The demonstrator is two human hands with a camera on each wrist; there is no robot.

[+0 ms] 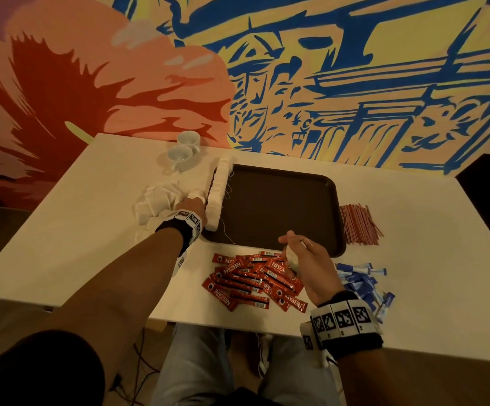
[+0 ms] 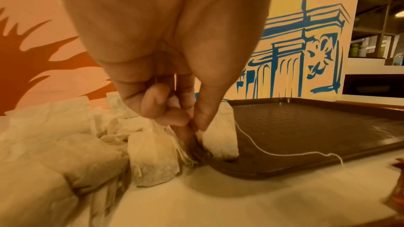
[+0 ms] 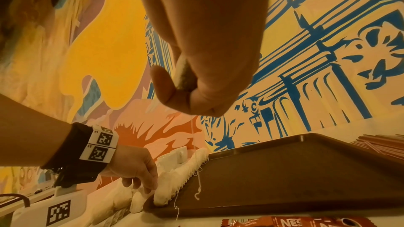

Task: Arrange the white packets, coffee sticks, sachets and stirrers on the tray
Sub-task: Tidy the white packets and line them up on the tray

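Observation:
A brown tray [image 1: 278, 206] lies mid-table. White packets with strings [image 1: 218, 194] stand in a row along its left edge. My left hand [image 1: 192, 205] is at the near end of that row, and in the left wrist view its fingertips [image 2: 196, 123] pinch the top of the end packet [image 2: 220, 141] in the tray's corner. My right hand [image 1: 299, 253] hovers over the tray's near edge and holds another white packet [image 3: 184, 77] between thumb and fingers, its string hanging down. Red coffee sticks [image 1: 255, 279], blue sachets [image 1: 360, 285] and red stirrers [image 1: 359, 224] lie on the table.
A loose pile of white packets [image 1: 158, 200] sits left of the tray, beside my left hand. Two white cups [image 1: 183, 150] stand at the back by the painted wall. The coffee sticks lie close to the table's near edge, under my right hand.

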